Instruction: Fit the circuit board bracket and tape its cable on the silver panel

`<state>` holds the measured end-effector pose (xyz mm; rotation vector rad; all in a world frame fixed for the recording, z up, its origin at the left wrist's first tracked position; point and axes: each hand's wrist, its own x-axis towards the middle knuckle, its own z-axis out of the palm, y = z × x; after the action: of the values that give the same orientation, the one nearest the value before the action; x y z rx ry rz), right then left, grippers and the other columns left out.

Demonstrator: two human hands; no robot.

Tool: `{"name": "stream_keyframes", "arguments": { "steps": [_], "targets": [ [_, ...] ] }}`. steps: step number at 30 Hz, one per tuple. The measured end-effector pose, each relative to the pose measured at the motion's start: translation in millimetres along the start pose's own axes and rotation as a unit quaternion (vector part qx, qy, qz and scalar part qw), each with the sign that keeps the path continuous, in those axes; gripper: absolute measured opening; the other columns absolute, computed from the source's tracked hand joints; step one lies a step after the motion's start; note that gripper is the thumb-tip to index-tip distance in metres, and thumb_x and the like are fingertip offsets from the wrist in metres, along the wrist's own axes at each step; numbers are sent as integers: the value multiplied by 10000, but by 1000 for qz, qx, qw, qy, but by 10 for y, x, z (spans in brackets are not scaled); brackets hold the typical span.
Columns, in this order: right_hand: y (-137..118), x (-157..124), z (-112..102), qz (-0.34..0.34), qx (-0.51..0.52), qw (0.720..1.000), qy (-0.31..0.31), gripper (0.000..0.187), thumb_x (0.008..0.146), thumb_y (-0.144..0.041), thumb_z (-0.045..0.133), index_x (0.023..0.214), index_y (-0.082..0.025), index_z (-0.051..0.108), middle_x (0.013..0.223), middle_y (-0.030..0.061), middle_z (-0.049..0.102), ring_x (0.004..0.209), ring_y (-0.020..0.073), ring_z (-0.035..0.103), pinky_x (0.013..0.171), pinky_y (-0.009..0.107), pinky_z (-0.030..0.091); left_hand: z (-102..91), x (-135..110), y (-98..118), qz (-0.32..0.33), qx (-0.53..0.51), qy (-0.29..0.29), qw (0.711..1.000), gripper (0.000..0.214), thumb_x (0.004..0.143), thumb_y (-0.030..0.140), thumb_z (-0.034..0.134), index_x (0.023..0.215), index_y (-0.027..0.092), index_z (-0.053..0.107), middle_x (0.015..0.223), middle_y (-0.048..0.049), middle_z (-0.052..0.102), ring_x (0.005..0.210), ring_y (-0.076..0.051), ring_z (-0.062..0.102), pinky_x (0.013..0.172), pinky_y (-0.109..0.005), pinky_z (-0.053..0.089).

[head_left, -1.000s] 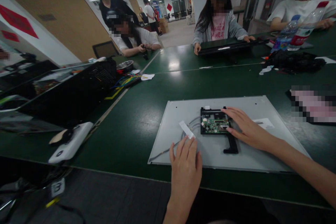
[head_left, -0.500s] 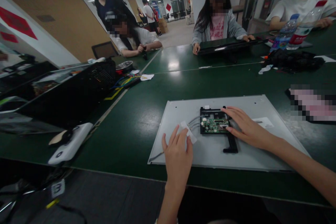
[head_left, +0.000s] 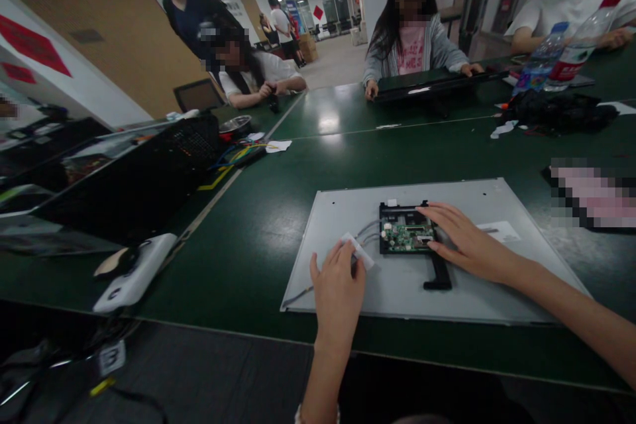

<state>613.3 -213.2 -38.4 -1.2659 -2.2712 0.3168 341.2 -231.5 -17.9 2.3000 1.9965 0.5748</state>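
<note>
A flat grey metal panel [head_left: 397,298] lies on the table in front of me. On it sits a black plastic bracket [head_left: 440,273] holding a green circuit board [head_left: 406,237]. Grey cables [head_left: 368,232] run from the board's left side down toward the panel's lower left corner. A piece of white tape [head_left: 362,256] lies across the cables, its near edge pinched by the fingers of my left hand [head_left: 340,288]. My right hand [head_left: 464,242] grips the bracket's right side, index finger on the upper edge and thumb lower down by the board.
A white device [head_left: 136,275] lies at the left table edge, below a large black case [head_left: 149,179]. Loose wires [head_left: 233,154] are beyond it. Two bottles [head_left: 541,56] and a black bundle [head_left: 561,112] stand far right. Across the table, a person holds a dark panel [head_left: 437,87].
My left fingers have closed in on the white tape, and its right end now stands a little farther right. My right hand stays at the bracket almost unmoved.
</note>
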Motion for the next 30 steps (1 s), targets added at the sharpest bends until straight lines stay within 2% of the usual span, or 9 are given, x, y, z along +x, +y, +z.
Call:
{"name": "stream_keyframes", "arguments": {
  "steps": [6,15,18,24,30],
  "targets": [
    [-3,1,-4,3,-5,1000,1,588,977,-361,440,1524,-258,249,1510,100,420,1434,277,324,1162,528,325,-74,60,63,-34,5,-42,999,268,875,221,601,1143,213,597,1268,-91,657,1216,-283,583,1120,-639,220],
    [-10,4,-11,4,-1,1000,-4,577,979,-354,446,1517,-251,262,1505,97,431,1439,269,318,1171,519,311,-23,48,24,-28,2,-77,997,597,864,327,644,1377,145,400,1370,-184,565,1276,-323,528,1095,-657,245],
    [-11,3,-15,6,1,1000,-7,584,977,-362,448,1518,-247,258,1511,103,426,1439,275,318,1172,524,308,24,28,-7,-28,-5,-69,997,630,865,342,641,1399,147,370,1365,-182,569,1284,-321,521,1105,-650,236],
    [-12,7,-17,3,5,1000,-7,590,977,-345,454,1521,-269,239,1506,110,425,1432,284,327,1163,550,315,125,-21,-72,-6,-25,-14,1000,625,868,358,618,1407,174,360,1422,-183,515,1320,-316,487,1125,-637,212],
    [-13,3,-17,6,-2,1000,-10,580,980,-360,448,1517,-254,255,1509,105,422,1437,275,315,1173,527,307,119,-41,-99,6,-44,-15,999,720,870,368,615,1472,186,264,1490,-179,437,1368,-311,428,1132,-643,191]
  ]
}}
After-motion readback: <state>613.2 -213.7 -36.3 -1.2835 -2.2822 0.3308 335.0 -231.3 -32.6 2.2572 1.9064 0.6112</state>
